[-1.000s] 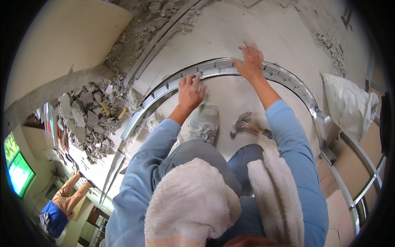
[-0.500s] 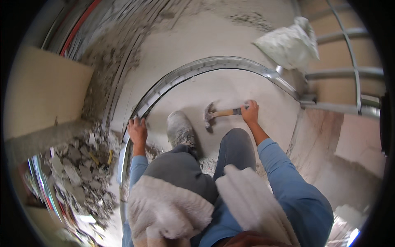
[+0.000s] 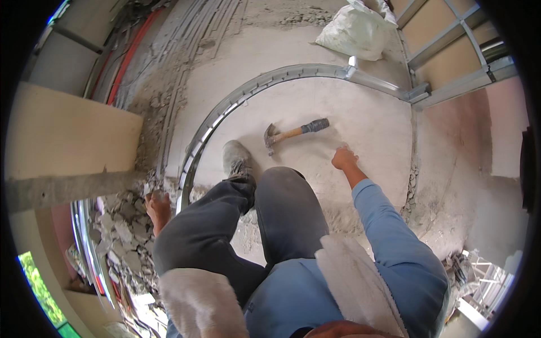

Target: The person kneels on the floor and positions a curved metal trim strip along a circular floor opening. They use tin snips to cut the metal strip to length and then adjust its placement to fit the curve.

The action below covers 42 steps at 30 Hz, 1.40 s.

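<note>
A claw hammer with a wooden handle (image 3: 290, 134) and a dark wrapped grip lies on the pale floor inside the curve of a bent metal track (image 3: 217, 115). My right hand (image 3: 345, 158) is just right of the hammer and below its grip, apart from it and holding nothing. Its fingers are partly curled and a little blurred, with gaps between them. On the other side, my left hand (image 3: 158, 210) hangs by my knee, left of the track's near end and over the rubble. Its blurred fingers look loosely apart, with nothing seen in them.
My shoe (image 3: 236, 158) stands inside the curve. Broken rubble (image 3: 125, 228) is heaped at the left. A white sack (image 3: 358, 31) sits beyond the track, beside a metal stud frame (image 3: 445, 42) at the right. A low beige wall panel (image 3: 73, 132) stands left.
My right hand has let go of the hammer, which now lies on the floor. My left hand has left the metal track and moved left and down. The view has shifted.
</note>
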### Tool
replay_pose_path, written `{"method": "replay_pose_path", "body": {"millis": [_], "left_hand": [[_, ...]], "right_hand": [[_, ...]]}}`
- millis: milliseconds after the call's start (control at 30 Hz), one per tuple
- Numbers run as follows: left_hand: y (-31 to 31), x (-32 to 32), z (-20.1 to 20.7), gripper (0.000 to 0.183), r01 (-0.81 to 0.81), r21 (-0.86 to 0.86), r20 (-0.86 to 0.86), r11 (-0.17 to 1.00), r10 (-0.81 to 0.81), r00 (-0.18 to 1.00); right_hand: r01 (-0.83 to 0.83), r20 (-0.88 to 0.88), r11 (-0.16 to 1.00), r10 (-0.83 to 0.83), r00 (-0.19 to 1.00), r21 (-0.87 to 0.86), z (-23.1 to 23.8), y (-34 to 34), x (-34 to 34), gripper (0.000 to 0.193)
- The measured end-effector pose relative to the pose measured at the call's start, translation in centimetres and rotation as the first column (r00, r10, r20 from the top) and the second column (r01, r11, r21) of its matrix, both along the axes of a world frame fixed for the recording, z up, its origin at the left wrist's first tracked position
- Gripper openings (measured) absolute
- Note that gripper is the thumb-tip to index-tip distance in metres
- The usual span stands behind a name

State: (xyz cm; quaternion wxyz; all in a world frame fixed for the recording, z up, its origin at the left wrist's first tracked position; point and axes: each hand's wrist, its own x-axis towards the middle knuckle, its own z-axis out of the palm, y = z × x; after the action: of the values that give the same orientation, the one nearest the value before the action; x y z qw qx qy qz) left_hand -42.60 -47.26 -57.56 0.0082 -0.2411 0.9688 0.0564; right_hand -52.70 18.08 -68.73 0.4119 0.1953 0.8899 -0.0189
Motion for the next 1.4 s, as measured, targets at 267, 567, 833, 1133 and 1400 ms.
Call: {"method": "replay_pose_path", "body": {"millis": [267, 567, 833, 1133, 1400], "left_hand": [[-6.0, 8.2, 17.2, 0.041, 0.058, -0.275, -0.233, 0.960, -0.125, 0.964], [-1.0, -0.9, 37.4, 0.037, 0.206, -0.626, -0.080, 0.752, -0.324, 0.943], [-3.6, -4.9, 38.6, 0.036, 0.335, -0.667, -0.039, 0.665, -0.480, 0.876], [-10.5, 0.6, 25.5, 0.038, 0.210, -0.446, 0.159, 0.870, -0.153, 0.975], [-13.0, 8.8, 5.4, 0.031, 0.101, 0.059, 0.253, 0.993, -0.113, 0.961]], "right_hand": [[-0.010, -0.011, 1.000, 0.010, 1.000, -0.005, 0.1, 0.0, 1.6, 0.064], [-0.053, -0.046, 0.999, 0.053, 0.998, 0.002, 0.8, 0.4, 2.4, 0.069], [-0.166, -0.070, 0.985, 0.168, 0.983, 0.035, -1.7, 1.9, 2.9, 0.073], [-0.442, -0.150, 0.896, 0.442, 0.884, 0.041, -8.8, 7.0, 1.3, 0.077], [-0.354, -0.746, 0.931, 0.178, 0.642, -0.083, -1.5, -4.0, -1.8, 0.023]]}}
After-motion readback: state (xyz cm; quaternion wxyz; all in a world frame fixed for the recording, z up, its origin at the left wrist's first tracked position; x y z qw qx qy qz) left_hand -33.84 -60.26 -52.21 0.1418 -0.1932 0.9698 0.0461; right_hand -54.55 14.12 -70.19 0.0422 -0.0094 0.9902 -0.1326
